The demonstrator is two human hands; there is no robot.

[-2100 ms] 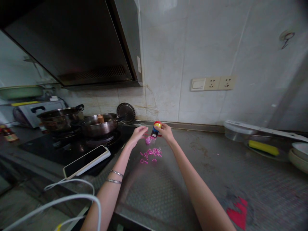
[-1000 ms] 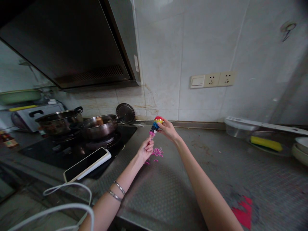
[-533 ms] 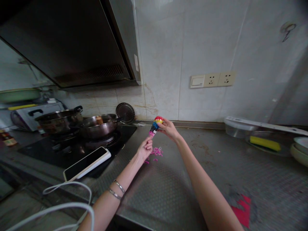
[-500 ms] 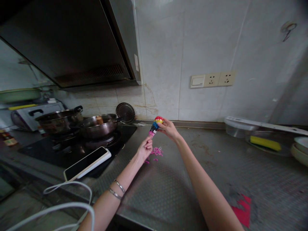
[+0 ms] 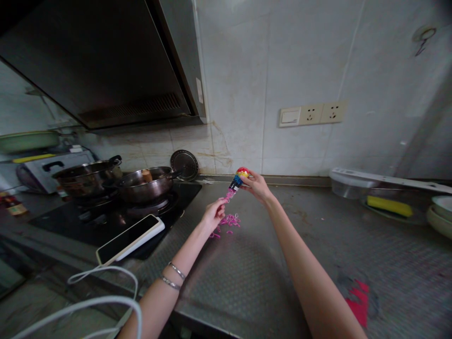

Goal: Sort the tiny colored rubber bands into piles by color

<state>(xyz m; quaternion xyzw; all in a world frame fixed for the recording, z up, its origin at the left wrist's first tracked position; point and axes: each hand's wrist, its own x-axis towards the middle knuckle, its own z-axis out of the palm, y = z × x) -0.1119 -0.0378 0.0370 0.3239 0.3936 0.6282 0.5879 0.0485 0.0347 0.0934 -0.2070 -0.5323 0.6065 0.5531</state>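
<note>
Facing a pale tiled wall [image 5: 307,61]. Looking down on a grey metal counter [image 5: 254,282] running along its foot. Seeing a dark range hood [image 5: 88,56] hanging at upper left, above a black cooktop [image 5: 70,227] bearing two steel pots [image 5: 146,188]. Making out a round dark disc [image 5: 185,165] leaning on the wall just right of the pots. Noticing, well to the right, a clear plastic tub [image 5: 348,187] with a long white bar [image 5: 388,180] lying across it, and pale bowls [image 5: 441,214] at the edge of view. Finding a switch and socket panel [image 5: 310,114] on the wall, and a phone [image 5: 127,240] resting aslant on a white slab [image 5: 143,240] near the cooktop's front edge.

Reaching both hands over the counter, between cooktop and tub. Gripping with the right hand [image 5: 257,185] the rounded red-and-yellow end of a small colourful container [image 5: 240,177], tilting it with that end up and the blue-and-black part slanting down leftward. Holding it in the air, apart from the counter. Pinching with the left hand [image 5: 213,215], fingers closing on pink strands [image 5: 230,193] at the container's lower end. Wearing two bangles [image 5: 171,282] on the left wrist. Seeing loose pink loops [image 5: 231,220] lying in a scatter on the counter below, partly behind the left hand.
</note>
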